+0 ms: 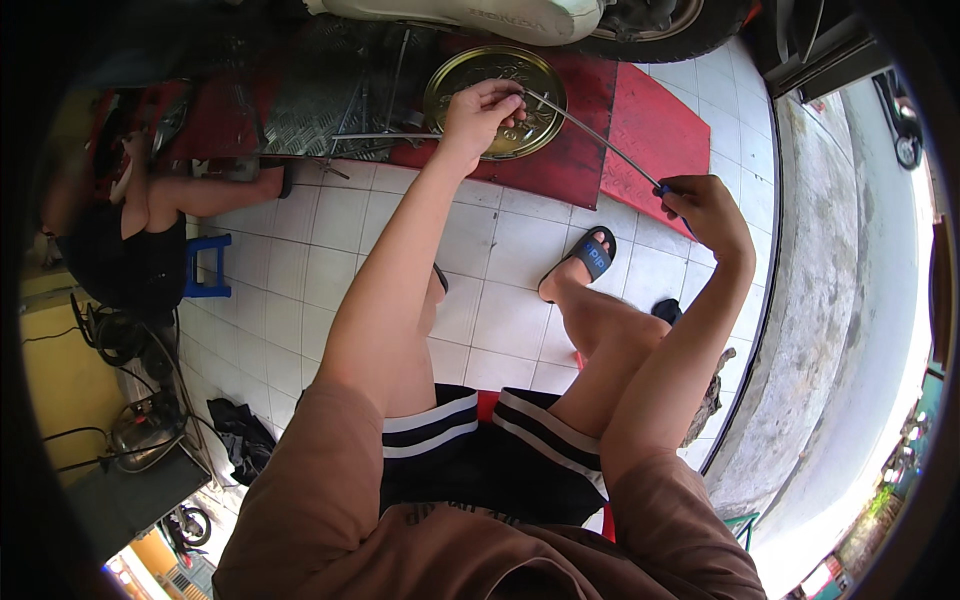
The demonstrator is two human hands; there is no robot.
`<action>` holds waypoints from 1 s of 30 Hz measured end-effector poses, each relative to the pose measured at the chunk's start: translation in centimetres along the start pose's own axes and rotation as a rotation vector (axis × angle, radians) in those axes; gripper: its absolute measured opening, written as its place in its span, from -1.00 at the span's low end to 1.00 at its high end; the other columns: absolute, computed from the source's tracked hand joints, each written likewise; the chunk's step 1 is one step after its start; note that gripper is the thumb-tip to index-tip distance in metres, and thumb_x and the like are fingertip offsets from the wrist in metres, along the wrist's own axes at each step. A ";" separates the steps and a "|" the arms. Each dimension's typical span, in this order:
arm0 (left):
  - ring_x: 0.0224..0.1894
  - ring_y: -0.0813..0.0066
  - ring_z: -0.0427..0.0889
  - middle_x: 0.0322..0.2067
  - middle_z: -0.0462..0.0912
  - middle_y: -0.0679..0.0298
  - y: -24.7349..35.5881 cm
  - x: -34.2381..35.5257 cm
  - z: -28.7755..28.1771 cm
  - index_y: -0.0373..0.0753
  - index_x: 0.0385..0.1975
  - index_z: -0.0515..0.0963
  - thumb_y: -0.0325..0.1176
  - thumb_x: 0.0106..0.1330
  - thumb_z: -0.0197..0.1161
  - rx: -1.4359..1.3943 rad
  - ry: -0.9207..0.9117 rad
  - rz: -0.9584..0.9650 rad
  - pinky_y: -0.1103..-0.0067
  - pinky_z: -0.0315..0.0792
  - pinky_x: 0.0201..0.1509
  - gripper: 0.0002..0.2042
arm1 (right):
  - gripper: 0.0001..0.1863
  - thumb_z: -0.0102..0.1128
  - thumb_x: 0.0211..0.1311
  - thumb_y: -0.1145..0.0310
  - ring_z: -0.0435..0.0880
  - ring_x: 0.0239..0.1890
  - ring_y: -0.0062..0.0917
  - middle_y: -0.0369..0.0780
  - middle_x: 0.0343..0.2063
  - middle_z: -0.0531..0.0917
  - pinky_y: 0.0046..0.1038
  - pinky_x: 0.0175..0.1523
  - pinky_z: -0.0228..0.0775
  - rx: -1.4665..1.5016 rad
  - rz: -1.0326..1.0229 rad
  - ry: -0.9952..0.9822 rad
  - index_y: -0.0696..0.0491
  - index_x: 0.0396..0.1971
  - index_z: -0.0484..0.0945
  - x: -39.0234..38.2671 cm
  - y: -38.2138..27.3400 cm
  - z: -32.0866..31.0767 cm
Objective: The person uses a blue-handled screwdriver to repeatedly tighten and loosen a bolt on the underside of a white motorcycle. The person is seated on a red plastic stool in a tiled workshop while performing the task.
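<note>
My right hand [708, 212] is closed around the blue handle of a long-shafted screwdriver [605, 143]. Its thin metal shaft slants up and left toward my left hand [482, 122]. At the tip, the fingers of my left hand are pinched together; whatever small thing they hold is too small to make out. Beneath the left hand lies a round gold-coloured metal tray [437, 112] with small parts in it, hard to tell apart. The tray rests on a red and metal lift platform [585, 85].
A motorcycle [500, 18] stands above the platform at the far side. A long metal rod [385, 136] lies left of the tray. Another person [130, 235] sits at the left, beside a blue stool [208, 265]. A grey wall [810, 250] runs along the right.
</note>
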State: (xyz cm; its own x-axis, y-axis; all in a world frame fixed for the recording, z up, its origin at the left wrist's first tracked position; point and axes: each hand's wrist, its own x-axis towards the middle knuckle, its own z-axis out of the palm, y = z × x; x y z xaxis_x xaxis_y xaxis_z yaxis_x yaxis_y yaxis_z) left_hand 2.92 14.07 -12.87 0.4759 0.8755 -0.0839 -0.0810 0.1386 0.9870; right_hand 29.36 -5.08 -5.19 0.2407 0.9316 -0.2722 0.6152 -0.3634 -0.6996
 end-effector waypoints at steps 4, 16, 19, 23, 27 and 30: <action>-0.29 0.54 0.59 -0.25 0.61 0.23 2.5 -3.4 -0.2 -0.39 -0.04 0.49 -0.51 0.38 0.12 -0.166 0.095 0.043 0.66 0.48 -0.19 -0.79 | -0.86 0.17 0.11 0.48 0.48 -0.56 -0.60 -0.22 -0.64 0.59 -0.47 -0.38 0.34 0.079 -0.083 -0.017 0.25 -0.42 0.62 -0.1 -0.9 0.7; -0.12 0.30 0.66 -0.18 0.62 0.07 4.9 -3.5 -1.0 -0.43 -0.05 0.45 -0.46 0.44 0.04 -0.282 0.014 0.019 0.53 0.56 -0.01 -0.80 | -0.88 0.18 0.07 0.51 0.36 -0.62 -0.63 -0.23 -0.71 0.50 -0.46 -0.44 0.27 -0.060 -0.152 -0.050 0.24 -0.41 0.62 0.4 -2.3 0.7; -0.12 0.30 0.66 -0.18 0.63 0.07 5.0 -3.3 -0.9 -0.42 -0.06 0.46 -0.45 0.43 0.04 -0.253 0.014 -0.002 0.53 0.56 -0.01 -0.80 | -0.87 0.19 0.07 0.51 0.33 -0.63 -0.64 -0.24 -0.72 0.50 -0.46 -0.46 0.26 -0.061 -0.141 -0.047 0.25 -0.40 0.63 0.2 -2.4 0.7; -0.14 0.30 0.67 -0.20 0.63 0.07 4.9 -3.2 -1.0 -0.42 -0.08 0.47 -0.45 0.43 0.06 -0.259 0.022 -0.016 0.54 0.56 -0.02 -0.81 | -0.83 0.21 0.07 0.52 0.36 -0.61 -0.66 -0.24 -0.70 0.53 -0.47 -0.45 0.27 -0.029 -0.102 -0.056 0.24 -0.33 0.65 0.2 -2.8 0.7; -0.20 0.35 0.68 -0.25 0.65 0.11 4.5 -3.0 -1.3 -0.42 -0.09 0.50 -0.48 0.40 0.09 -0.159 0.029 0.027 0.58 0.58 -0.09 -0.81 | -0.77 0.24 0.05 0.53 0.47 -0.56 -0.66 -0.20 -0.62 0.63 -0.48 -0.38 0.37 -0.027 -0.079 -0.034 0.20 -0.24 0.67 0.1 -2.5 0.8; -0.26 0.42 0.69 -0.30 0.66 0.15 4.2 -2.8 -1.7 -0.42 -0.11 0.53 -0.52 0.38 0.10 -0.005 0.049 0.084 0.62 0.58 -0.15 -0.83 | -0.73 0.27 0.02 0.54 0.58 -0.49 -0.64 -0.15 -0.52 0.70 -0.50 -0.30 0.44 -0.121 -0.106 0.010 0.18 -0.21 0.68 0.3 -2.3 0.8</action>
State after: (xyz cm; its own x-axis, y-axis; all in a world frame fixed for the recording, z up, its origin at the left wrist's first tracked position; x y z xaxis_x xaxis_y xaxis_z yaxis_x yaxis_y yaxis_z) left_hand -0.22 12.93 -8.75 0.4240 0.9056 -0.0076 -0.1231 0.0660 0.9902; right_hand 27.43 -3.98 -4.16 0.1772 0.9649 -0.1940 0.7231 -0.2614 -0.6394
